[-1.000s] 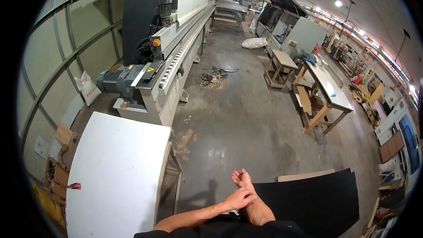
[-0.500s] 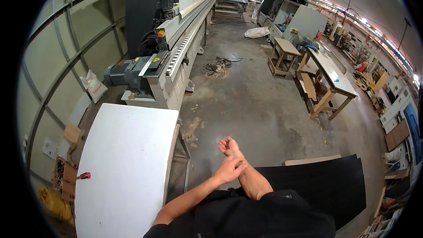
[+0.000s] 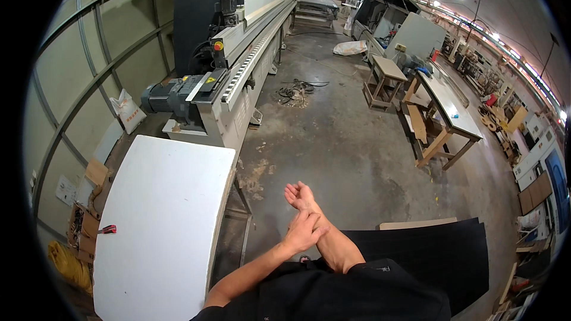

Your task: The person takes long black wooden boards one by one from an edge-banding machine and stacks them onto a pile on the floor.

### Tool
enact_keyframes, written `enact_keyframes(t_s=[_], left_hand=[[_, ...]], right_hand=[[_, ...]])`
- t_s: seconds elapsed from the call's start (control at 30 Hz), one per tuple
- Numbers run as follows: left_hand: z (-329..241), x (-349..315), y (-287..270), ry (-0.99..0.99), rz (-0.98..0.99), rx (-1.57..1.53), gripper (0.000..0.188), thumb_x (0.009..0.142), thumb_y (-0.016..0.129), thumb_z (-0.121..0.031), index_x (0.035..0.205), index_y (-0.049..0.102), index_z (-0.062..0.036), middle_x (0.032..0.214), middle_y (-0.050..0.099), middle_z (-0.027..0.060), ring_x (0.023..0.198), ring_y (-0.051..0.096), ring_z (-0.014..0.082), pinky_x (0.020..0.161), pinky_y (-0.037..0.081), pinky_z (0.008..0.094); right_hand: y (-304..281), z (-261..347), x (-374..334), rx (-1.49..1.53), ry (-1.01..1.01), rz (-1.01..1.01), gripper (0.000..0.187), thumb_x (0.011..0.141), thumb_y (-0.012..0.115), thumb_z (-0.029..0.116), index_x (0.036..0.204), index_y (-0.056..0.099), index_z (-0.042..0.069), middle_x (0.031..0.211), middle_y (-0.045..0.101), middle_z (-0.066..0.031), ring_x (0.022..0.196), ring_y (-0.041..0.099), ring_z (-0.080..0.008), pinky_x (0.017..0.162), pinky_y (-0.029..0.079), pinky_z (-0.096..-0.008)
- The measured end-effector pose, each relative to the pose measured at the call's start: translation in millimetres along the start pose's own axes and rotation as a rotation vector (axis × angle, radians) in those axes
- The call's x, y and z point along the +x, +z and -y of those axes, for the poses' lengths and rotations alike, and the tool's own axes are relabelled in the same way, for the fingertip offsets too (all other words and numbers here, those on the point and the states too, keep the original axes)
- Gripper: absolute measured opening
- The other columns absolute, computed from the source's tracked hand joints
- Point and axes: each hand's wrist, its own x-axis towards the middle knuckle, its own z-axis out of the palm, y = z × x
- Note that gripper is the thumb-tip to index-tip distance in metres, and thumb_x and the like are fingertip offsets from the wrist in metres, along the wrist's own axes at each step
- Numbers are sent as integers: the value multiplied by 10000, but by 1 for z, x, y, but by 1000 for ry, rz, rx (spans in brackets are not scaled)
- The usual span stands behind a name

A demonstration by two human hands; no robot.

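My right hand (image 3: 300,195) is held out with the palm turned up, its fingers loosely bent and nothing in it. Across the right forearm (image 3: 338,248) lies my left hand (image 3: 302,233), its bent fingers pressed against the skin just below the wrist. To my left stands a table with a large white board top (image 3: 166,202). A red and black utility knife (image 3: 107,229) lies near the board's left edge, away from both hands.
A long edge-banding machine (image 3: 220,83) extends ahead on the left. Black sheets (image 3: 422,255) lie low at my right. Farther off are a small wooden stand (image 3: 388,69), a white-topped workbench (image 3: 455,113) and a cable heap (image 3: 297,92) on the floor.
My left hand has shifted slightly along the right forearm, its fingers now more bent. The view has turned a little, so the surroundings sit slightly differently.
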Motion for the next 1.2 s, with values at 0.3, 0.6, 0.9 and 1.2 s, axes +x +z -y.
enact_keyframes(t_s=[0.3, 0.6, 0.9, 1.2], left_hand=[[-31, 9, -2, 29, 37, -28, 428, 837, 619, -357, 1099, 576, -21, 1046, 543, 181, 965, 530, 363, 821, 434, 430], [-39, 15, -5, 98, -11, -46, 280, 829, 599, -194, 1042, 586, -13, 1057, 556, 181, 978, 528, 368, 832, 439, 430], [-49, 14, -45, 128, -142, -260, 215, 779, 504, 53, 969, 598, 16, 971, 595, 139, 901, 582, 271, 812, 461, 331], [-38, 26, -51, -57, -230, -268, 278, 794, 603, -21, 1072, 623, -10, 918, 583, 123, 779, 595, 195, 712, 495, 288]], right_hand=[[-14, 30, 1, 110, -10, 14, 230, 950, 429, 289, 916, 495, 71, 993, 636, -120, 889, 610, -277, 771, 511, -420], [20, 50, -7, 163, 7, 86, 236, 937, 442, 305, 837, 516, 104, 988, 655, -91, 868, 614, -257, 760, 523, -406], [97, 72, -62, 146, -110, 142, 227, 950, 428, 246, 999, 483, 31, 1095, 598, -153, 978, 581, -290, 838, 492, -418], [120, 61, -74, 157, -70, 228, 291, 944, 429, 244, 1144, 437, 33, 1166, 564, -150, 1044, 547, -287, 864, 454, -411]])
